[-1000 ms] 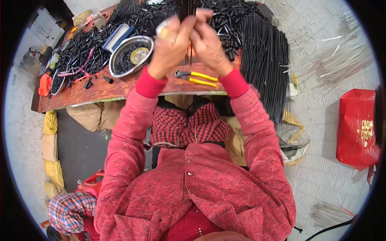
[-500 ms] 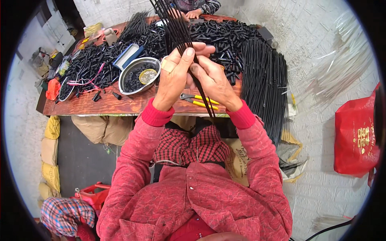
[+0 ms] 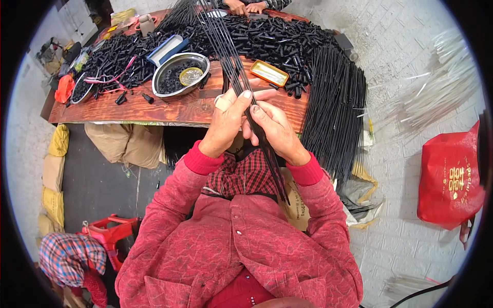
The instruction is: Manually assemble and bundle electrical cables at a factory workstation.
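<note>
A bundle of thin black rods (image 3: pixel 220 38) runs slantwise between my two hands, its lower ends hanging in front of my lap. My left hand (image 3: pixel 224 123) is closed on it with the thumb laid along the rods; a tan plaster-like strip is wrapped on that hand. My right hand (image 3: pixel 279 131) grips the same bundle just lower and to the right, thumb on top. Both hands are over the table's near edge, almost touching each other.
On the wooden table (image 3: pixel 174 110) lie a heap of short black tubes (image 3: pixel 277 38), a metal bowl (image 3: pixel 159 90), a yellow rectangular tin (image 3: pixel 269 73) and a blue-edged box (image 3: pixel 167 50). Long black rods (image 3: pixel 334 102) overhang at right. Another person's hands (image 3: pixel 246 7) work across the table.
My hands have come down nearer my body, and the bundle's lower ends hang lower. The view has shifted; the yellow-handled pliers no longer show, while the rectangular tin is now visible.
</note>
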The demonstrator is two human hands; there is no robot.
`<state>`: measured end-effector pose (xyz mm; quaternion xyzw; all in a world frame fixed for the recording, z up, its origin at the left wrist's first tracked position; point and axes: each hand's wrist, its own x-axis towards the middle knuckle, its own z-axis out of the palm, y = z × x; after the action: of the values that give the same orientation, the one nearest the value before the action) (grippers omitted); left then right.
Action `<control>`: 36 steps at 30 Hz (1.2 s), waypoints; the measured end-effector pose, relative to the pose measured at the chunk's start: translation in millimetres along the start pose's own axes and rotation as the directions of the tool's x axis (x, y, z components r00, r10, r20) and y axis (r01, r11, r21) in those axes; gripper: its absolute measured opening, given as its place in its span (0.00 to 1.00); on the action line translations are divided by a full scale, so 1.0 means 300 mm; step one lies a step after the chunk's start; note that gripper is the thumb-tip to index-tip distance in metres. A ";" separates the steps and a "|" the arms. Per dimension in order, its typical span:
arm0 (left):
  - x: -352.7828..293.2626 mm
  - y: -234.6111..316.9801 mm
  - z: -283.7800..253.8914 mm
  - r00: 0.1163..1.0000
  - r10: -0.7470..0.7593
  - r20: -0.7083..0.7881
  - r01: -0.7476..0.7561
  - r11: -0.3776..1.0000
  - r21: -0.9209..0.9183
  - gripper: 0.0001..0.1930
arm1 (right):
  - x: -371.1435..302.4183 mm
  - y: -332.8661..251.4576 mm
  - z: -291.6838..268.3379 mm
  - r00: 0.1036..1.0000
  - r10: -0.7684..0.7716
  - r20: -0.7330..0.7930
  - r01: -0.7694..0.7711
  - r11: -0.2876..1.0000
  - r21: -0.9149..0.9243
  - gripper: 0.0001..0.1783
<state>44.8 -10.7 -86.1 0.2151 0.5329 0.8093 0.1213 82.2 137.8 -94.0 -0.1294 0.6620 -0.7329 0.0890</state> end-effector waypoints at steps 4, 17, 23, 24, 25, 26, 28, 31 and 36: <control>-0.026 -0.019 -0.013 1.000 -0.006 0.025 0.008 0.997 -0.081 0.23 | -0.015 0.002 0.025 0.998 -0.008 -0.066 -0.001 0.992 -0.125 0.17; -0.013 -0.043 -0.106 0.981 -0.022 -0.191 0.008 0.997 -0.073 0.14 | -0.026 0.041 0.067 0.966 -0.165 -0.201 0.067 0.906 -0.419 0.14; 0.002 -0.043 -0.102 0.984 -0.041 -0.172 0.023 0.995 -0.102 0.15 | -0.026 0.042 0.058 0.962 -0.176 -0.210 0.081 0.916 -0.394 0.16; 0.006 -0.050 -0.108 0.984 -0.043 -0.171 0.026 0.995 -0.100 0.15 | -0.027 0.044 0.056 0.961 -0.175 -0.212 0.081 0.916 -0.392 0.16; 0.009 -0.061 -0.115 0.984 -0.030 -0.175 0.016 0.997 -0.080 0.15 | -0.028 0.045 0.056 0.962 -0.184 -0.201 0.094 0.917 -0.389 0.16; 0.011 -0.068 -0.120 0.984 -0.016 -0.178 0.006 0.998 -0.059 0.15 | -0.028 0.046 0.055 0.963 -0.192 -0.189 0.107 0.916 -0.386 0.16; 0.012 -0.072 -0.126 0.985 -0.018 -0.169 0.009 0.998 -0.055 0.14 | -0.029 0.043 0.054 0.967 -0.179 -0.181 0.100 0.921 -0.376 0.16; 0.008 -0.047 -0.116 0.987 -0.043 -0.152 0.039 0.999 -0.032 0.14 | -0.030 0.033 0.051 0.978 -0.140 -0.158 0.076 0.932 -0.355 0.15; 0.003 -0.034 -0.113 0.988 -0.067 -0.136 0.073 0.996 0.041 0.16 | -0.031 0.035 0.034 0.994 -0.062 -0.095 0.030 0.953 -0.301 0.16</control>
<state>27.5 -33.5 -106.8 0.1439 0.5657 0.8047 0.1085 93.6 129.9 -104.3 -0.1187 0.7658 -0.6318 0.0170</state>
